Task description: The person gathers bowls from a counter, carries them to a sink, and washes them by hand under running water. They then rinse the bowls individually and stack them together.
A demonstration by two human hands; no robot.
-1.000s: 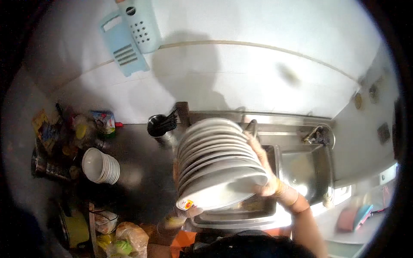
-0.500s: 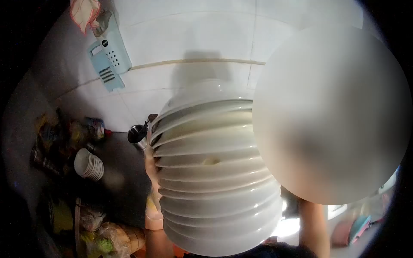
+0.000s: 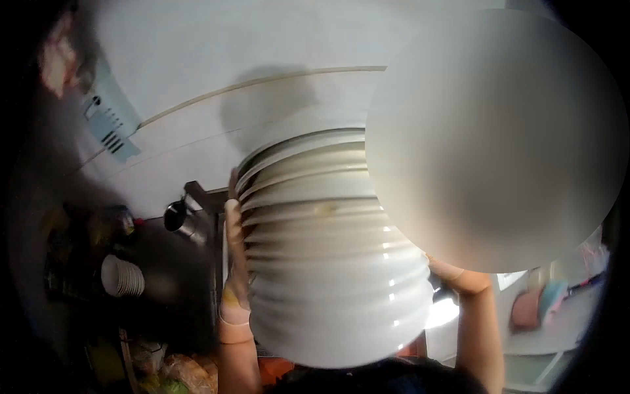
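Note:
A tall stack of white bowls [image 3: 335,276] fills the middle of the head view, close to the camera, its rims lying one over another and a small yellowish spot on its side. My left hand [image 3: 236,262] presses along the left side of the stack, fingers stretched up the rims. At the right side my right hand [image 3: 459,270] meets the stack low down. Most of its fingers are hidden behind the bowls and a round blurred patch. Between both hands the stack is held up. The blur also covers the stack's upper right.
White wall tiles [image 3: 197,141] rise behind. A light blue grater [image 3: 113,128] hangs at upper left. On the dark surface at left are a metal cup [image 3: 184,222] and stacked white cups [image 3: 123,276]. Bagged food [image 3: 187,374] lies lower left; a pink item [image 3: 527,310] is at right.
The view has shifted, so the grater and wall line sit further left. The stack's upper part appears lower and leans left. More of my right hand and forearm shows. Both hands stay on the stack.

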